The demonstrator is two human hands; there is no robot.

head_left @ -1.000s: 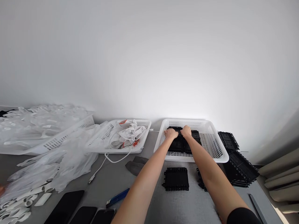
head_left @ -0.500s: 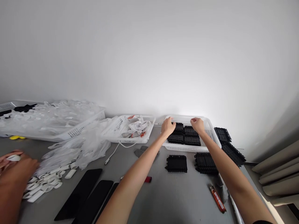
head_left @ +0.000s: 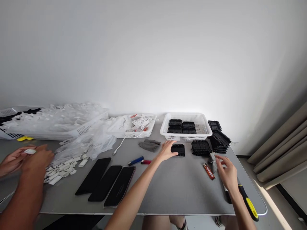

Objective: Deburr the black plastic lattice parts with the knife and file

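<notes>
My left hand (head_left: 167,151) is at a single flat black plastic piece with toothed edges (head_left: 178,150) lying on the table. Thumb and fingers are spread apart at its left side; whether they touch it I cannot tell. Farther right, my right hand (head_left: 227,171) has its fingers apart and loosely bent, fingertips beside a crumpled grey cloth (head_left: 212,163). A stack of similar black pieces (head_left: 200,147) lies beyond that cloth. More black pieces (head_left: 182,126) sit in rows inside a white plastic basket (head_left: 185,137) by the wall.
Black pieces (head_left: 220,139) are piled right of the basket. An orange-red stick-like item (head_left: 209,171) and a black-and-yellow handle (head_left: 249,204) lie rightward. Dark flat slabs (head_left: 105,183), white tubes (head_left: 62,171) and another person's hands (head_left: 33,158) are leftward.
Both hands have drawn back from over the basket. My left hand is now by the single black piece, my right by the grey cloth. The view has shifted, showing the table's front edge.
</notes>
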